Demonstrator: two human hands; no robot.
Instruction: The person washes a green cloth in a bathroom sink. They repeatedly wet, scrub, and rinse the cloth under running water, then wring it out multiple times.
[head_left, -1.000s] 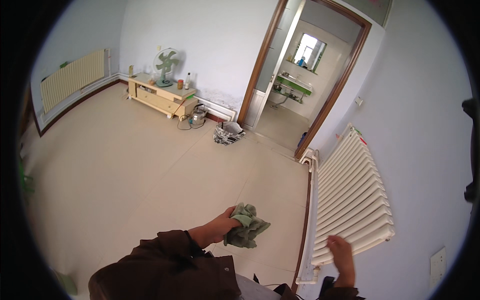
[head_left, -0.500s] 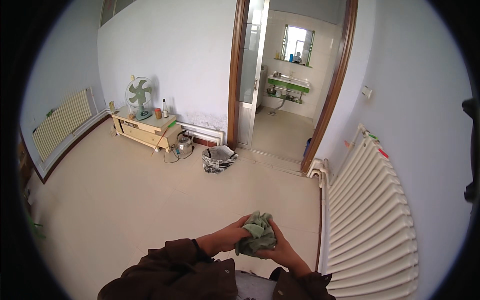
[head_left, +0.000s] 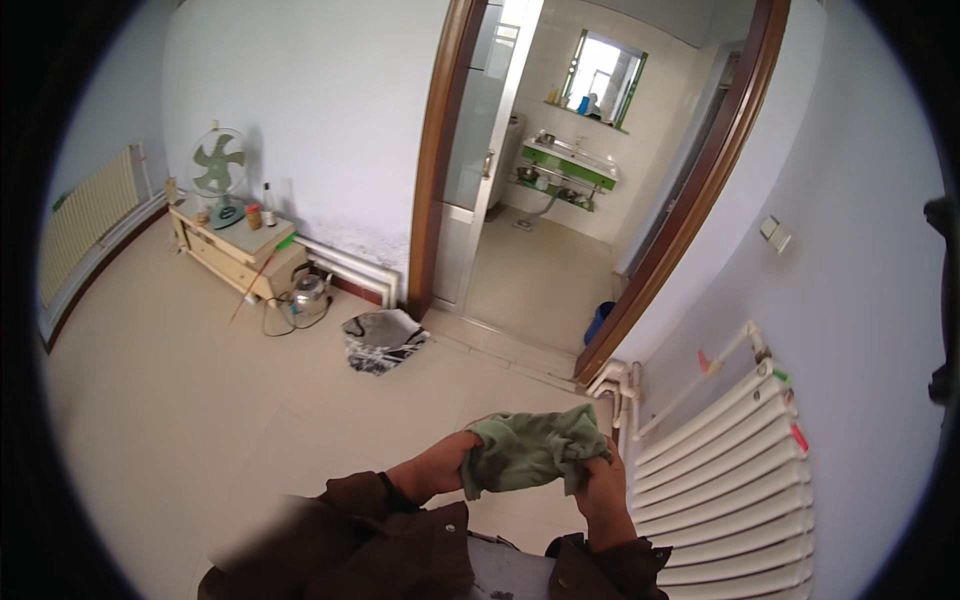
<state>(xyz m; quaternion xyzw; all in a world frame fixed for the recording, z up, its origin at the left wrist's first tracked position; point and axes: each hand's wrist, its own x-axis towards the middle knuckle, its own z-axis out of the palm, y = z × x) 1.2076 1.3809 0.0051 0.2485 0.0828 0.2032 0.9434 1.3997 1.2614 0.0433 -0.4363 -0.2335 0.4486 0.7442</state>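
**A:** Where is the cloth relative to your fingers?

**B:** You hold a crumpled green cloth [head_left: 528,450] in front of your chest, low in the view at about 6 o'clock. Your left hand [head_left: 437,466] grips its left end, fingers closed into the fabric. Your right hand [head_left: 598,478] clamps its right end, fingers curled shut and mostly hidden under the folds. The cloth bunches between both hands, above the tiled floor [head_left: 180,420].

**A:** Any containers around?

**B:** A low pale cabinet [head_left: 235,250] stands against the wall at 10 o'clock. On it sit a green fan [head_left: 218,175], a dark bottle [head_left: 268,202] and a small jar [head_left: 252,215]; I cannot tell what they contain. A metal kettle [head_left: 308,290] sits on the floor just beside the cabinet. A blue bucket [head_left: 598,320] shows past the door frame at 1 o'clock, its inside hidden. A white radiator [head_left: 730,470] hangs on the wall at 4 o'clock, near your right hand.
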